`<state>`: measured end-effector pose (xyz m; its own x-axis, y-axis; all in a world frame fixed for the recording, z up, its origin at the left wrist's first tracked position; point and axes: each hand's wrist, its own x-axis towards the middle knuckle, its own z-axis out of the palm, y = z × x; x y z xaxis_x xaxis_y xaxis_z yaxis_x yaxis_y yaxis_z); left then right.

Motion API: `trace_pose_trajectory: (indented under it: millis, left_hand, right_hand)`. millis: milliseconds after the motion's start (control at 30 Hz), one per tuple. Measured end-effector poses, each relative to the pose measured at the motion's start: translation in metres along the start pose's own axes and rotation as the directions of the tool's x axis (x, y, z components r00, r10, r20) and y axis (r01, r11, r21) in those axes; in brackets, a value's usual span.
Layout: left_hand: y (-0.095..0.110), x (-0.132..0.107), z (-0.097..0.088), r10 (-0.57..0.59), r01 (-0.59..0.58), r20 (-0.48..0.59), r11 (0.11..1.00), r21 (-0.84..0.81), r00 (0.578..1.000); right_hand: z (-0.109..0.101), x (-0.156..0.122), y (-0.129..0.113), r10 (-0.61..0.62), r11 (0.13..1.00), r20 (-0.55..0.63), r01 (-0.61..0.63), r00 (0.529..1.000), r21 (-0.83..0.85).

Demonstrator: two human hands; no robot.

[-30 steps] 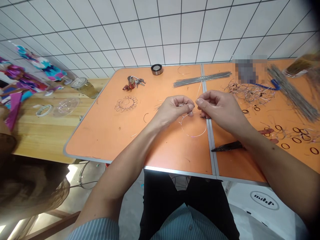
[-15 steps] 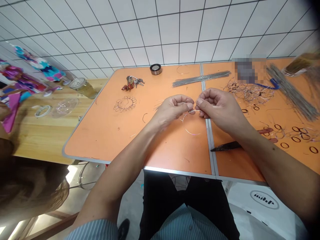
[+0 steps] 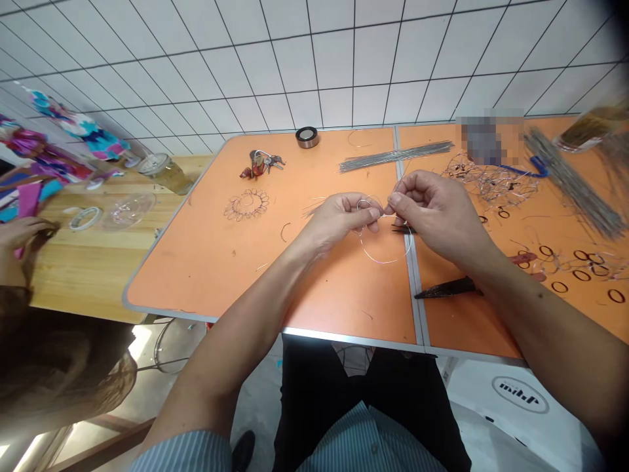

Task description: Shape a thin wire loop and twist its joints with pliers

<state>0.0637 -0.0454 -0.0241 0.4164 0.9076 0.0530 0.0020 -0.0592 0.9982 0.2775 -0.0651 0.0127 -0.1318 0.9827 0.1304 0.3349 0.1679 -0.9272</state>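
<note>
Over the middle of the orange table (image 3: 314, 288), my left hand (image 3: 346, 215) pinches a thin wire ring (image 3: 381, 261) between thumb and forefinger. My right hand (image 3: 422, 203) pinches the thin wire close beside it, fingertips nearly touching the left ones. Below the hands the ring hangs as a round loop. How the wire runs between the fingertips is too fine to make out. Under my right forearm lies a pair of scissors or shears with red handles (image 3: 525, 257) and a dark blade (image 3: 445, 287). A finished-looking looped wire ring (image 3: 246, 204) rests left of my left hand.
Behind the hands lie a bundle of straight wires (image 3: 393, 156), a roll of tape (image 3: 307, 136) and keys (image 3: 263, 164). Tangled wire (image 3: 491, 180), a thicker wire bundle (image 3: 574, 183) and several small dark rings (image 3: 582, 275) are at right. Another person's hand (image 3: 22, 233) is at far left.
The wire between my hands now shows as a full round loop hanging below the fingers; before, only parts of it showed. At far left, another person's hand has come into view.
</note>
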Motion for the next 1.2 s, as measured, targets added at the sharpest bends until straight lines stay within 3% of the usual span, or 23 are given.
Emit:
trace_pose_trajectory:
  millis: [300, 467, 800, 1200]
  left_hand:
    - [-0.003, 0.0, 0.0, -0.011, 0.012, -0.025, 1.0, 0.022, 1.0]
    - [-0.007, 0.003, -0.001, -0.016, 0.015, -0.029, 0.999, -0.053, 0.999]
    - [-0.007, 0.005, 0.011, 0.06, -0.053, -0.159, 0.998, 0.046, 0.985]
    - [0.003, 0.001, 0.011, 0.046, -0.031, -0.124, 0.992, 0.118, 0.991]
  right_hand:
    - [0.0, 0.002, 0.005, -0.042, 0.998, -0.008, 0.041, 0.999, -0.053]
    - [0.0, 0.004, 0.008, -0.092, 0.994, -0.013, 0.091, 0.996, -0.06]
    - [0.003, 0.001, 0.007, -0.116, 0.988, 0.002, 0.115, 0.993, -0.103]
    - [0.003, 0.003, 0.009, -0.155, 0.983, -0.021, 0.152, 0.988, -0.104]
